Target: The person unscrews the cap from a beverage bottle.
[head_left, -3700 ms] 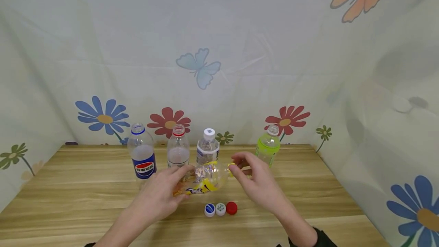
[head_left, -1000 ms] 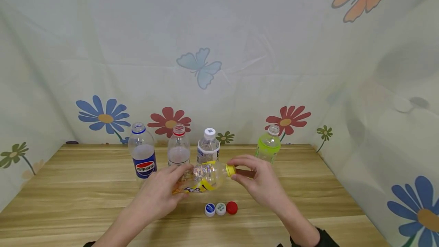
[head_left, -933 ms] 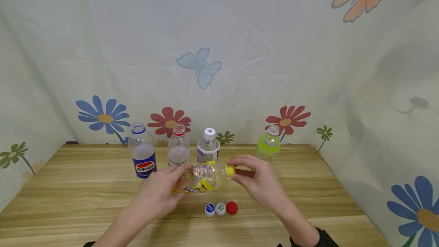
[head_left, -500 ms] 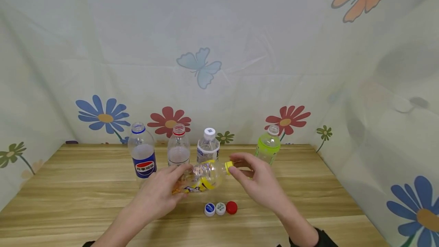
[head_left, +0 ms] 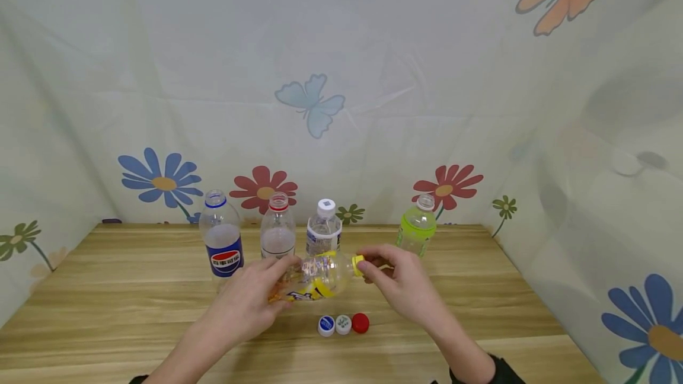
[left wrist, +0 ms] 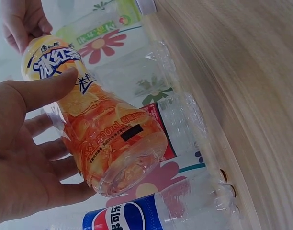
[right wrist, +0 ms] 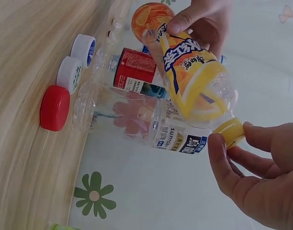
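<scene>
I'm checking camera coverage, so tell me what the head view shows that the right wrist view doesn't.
Only the head view shows the green bottle and the whole row of bottles standing on the table. Only the right wrist view shows the right hand pinching the yellow cap up close. Both show the left hand gripping the orange-labelled bottle and three loose caps.

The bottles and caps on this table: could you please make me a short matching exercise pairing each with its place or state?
Things:
1. yellow-labelled bottle
2. yellow cap
3. red cap
4. green bottle

States:
A. lies loose on the table
B. stands uncapped at the back right
C. held sideways by the left hand
D. pinched by the right hand

Pairs: 1-C, 2-D, 3-A, 4-B
</scene>
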The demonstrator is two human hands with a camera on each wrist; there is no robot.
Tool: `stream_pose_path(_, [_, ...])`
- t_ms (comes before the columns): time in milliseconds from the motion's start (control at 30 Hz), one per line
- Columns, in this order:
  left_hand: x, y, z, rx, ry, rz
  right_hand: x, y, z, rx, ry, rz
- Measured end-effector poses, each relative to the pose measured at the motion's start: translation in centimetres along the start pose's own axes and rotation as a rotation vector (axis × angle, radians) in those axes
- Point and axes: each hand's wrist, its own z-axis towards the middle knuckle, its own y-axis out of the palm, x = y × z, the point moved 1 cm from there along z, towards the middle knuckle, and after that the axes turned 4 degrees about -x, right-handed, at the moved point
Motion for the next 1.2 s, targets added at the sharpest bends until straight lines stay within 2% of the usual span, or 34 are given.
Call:
stream_pose_path(533, [0.0, 0.0, 0.0, 0.011, 0.01, 0.023, -0.16, 0.11, -0.02, -0.017, -0.032, 0.008])
stream_pose_path(1200, [-0.19, 0.06, 0.04, -0.005, -0.014, 0.019, -0.14, 0.16, -0.02, -0.028, -0.079, 0.038])
